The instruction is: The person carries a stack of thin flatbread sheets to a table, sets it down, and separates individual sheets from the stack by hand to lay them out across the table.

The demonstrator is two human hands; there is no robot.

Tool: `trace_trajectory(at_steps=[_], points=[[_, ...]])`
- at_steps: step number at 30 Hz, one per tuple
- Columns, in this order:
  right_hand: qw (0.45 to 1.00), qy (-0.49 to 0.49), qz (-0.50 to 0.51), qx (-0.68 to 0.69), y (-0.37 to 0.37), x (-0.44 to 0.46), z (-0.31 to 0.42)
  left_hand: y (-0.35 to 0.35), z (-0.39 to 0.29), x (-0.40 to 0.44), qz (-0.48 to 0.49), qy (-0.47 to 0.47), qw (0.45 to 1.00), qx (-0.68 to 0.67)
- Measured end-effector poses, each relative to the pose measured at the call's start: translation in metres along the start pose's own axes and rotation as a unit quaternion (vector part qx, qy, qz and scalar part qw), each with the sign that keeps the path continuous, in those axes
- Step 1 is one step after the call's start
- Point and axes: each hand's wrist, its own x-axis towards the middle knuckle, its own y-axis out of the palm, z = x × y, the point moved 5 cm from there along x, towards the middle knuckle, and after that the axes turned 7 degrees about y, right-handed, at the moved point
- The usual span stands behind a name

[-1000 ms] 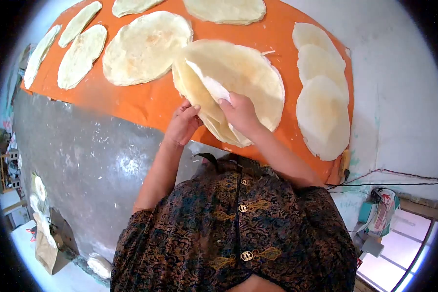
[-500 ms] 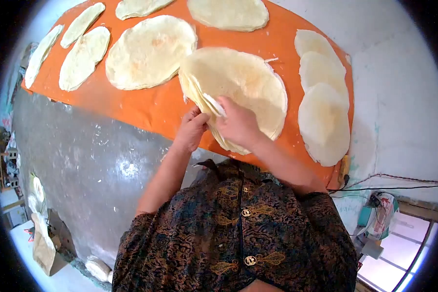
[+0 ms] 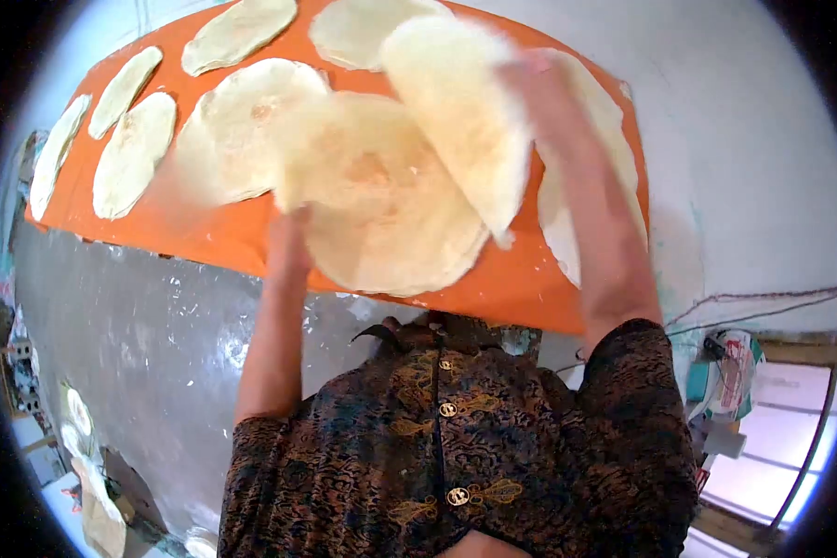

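A thin round flatbread (image 3: 460, 116) hangs tilted in the air, its upper right edge in my right hand (image 3: 535, 84), which is closed on it and blurred by motion. Below it lies a stack of round flatbreads (image 3: 381, 214) with light brown spots, near the front edge of the table. My left hand (image 3: 291, 237) is at the left edge of this stack, closed on its rim; the fingertips are partly hidden by the bread. The raised flatbread covers the stack's upper right part.
An orange cloth (image 3: 521, 302) covers the table. More flatbreads (image 3: 237, 139) lie left and behind, and a row of overlapping flatbreads (image 3: 558, 214) lies at the right, partly behind my right arm. A grey floor (image 3: 139, 316) shows at the left, a white wall (image 3: 716, 139) at the right.
My hands were close together at the left edge of the stack. My right hand has moved up and right, lifting one flatbread off. My left hand has shifted left, and the view has turned slightly.
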Motion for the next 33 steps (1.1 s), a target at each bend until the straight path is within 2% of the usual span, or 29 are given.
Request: trace_trajectory(at_steps=[1, 2, 3, 5, 6, 7, 8, 11, 12, 14, 15, 18, 21, 23, 25, 26, 27, 28, 31, 33], points=[[0.990, -0.026, -0.059, 0.127, -0.028, -0.029, 0.030, -0.012, -0.004, 0.005, -0.014, 0.005, 1.000, 0.012], [0.981, 0.002, -0.137, 0.139, -0.065, -0.023, 0.020, -0.029, -0.004, 0.008, -0.005, 0.004, 1.000, 0.002], [0.960, 0.018, -0.186, 0.207, -0.104, -0.016, -0.005, -0.044, -0.003, 0.006, 0.003, 0.002, 1.000, -0.008], [0.926, 0.054, -0.258, 0.269, -0.144, -0.056, -0.026, -0.061, -0.003, -0.004, -0.009, 0.027, 1.000, 0.007], [0.948, -0.011, -0.316, -0.038, -0.182, -0.063, -0.089, -0.069, 0.004, -0.006, -0.016, 0.001, 1.000, -0.006], [0.929, 0.049, -0.310, 0.195, -0.177, -0.082, -0.127, -0.076, 0.012, -0.008, -0.024, -0.024, 0.999, -0.019], [0.837, 0.089, -0.336, 0.424, -0.170, -0.103, -0.164, -0.080, 0.018, -0.009, -0.034, -0.047, 0.998, -0.032], [0.801, 0.179, -0.360, 0.444, -0.081, -0.175, -0.240, -0.077, 0.018, -0.013, -0.026, -0.082, 0.994, -0.072], [0.802, 0.217, -0.265, 0.489, -0.051, -0.198, -0.273, -0.073, 0.015, -0.016, -0.025, -0.091, 0.993, -0.076], [0.727, 0.320, -0.279, 0.539, 0.003, -0.213, -0.320, -0.063, 0.007, -0.022, -0.022, -0.106, 0.991, -0.082], [0.693, 0.394, -0.274, 0.538, 0.023, -0.224, -0.312, -0.057, 0.003, -0.027, -0.012, -0.106, 0.991, -0.085], [0.725, 0.447, -0.027, 0.524, 0.048, -0.234, -0.314, -0.039, 0.001, -0.037, 0.022, -0.108, 0.988, -0.106], [0.795, 0.492, 0.129, 0.331, 0.053, -0.230, -0.232, -0.037, 0.007, -0.043, 0.068, -0.100, 0.982, -0.142], [0.891, 0.369, 0.158, 0.211, 0.068, -0.199, -0.198, -0.032, 0.006, -0.047, 0.104, -0.066, 0.983, -0.139], [0.959, 0.200, 0.194, 0.053, 0.105, -0.158, -0.163, -0.032, 0.008, -0.046, 0.114, -0.044, 0.986, -0.114], [0.973, 0.094, 0.205, -0.044, 0.129, -0.140, -0.141, -0.022, 0.000, -0.050, 0.106, -0.013, 0.988, -0.115], [0.980, 0.027, 0.199, -0.004, 0.154, -0.130, -0.116, -0.013, -0.007, -0.054, 0.073, 0.000, 0.990, -0.117], [0.981, -0.036, 0.189, 0.038, 0.176, -0.125, -0.093, -0.008, -0.008, -0.051, 0.106, 0.026, 0.987, -0.120], [0.976, -0.113, 0.179, -0.040, 0.216, -0.117, -0.053, 0.006, -0.015, -0.056, 0.128, 0.030, 0.979, -0.156], [0.971, -0.101, 0.212, -0.048, 0.221, -0.117, -0.043, 0.005, -0.014, -0.052, 0.129, 0.026, 0.979, -0.157]])
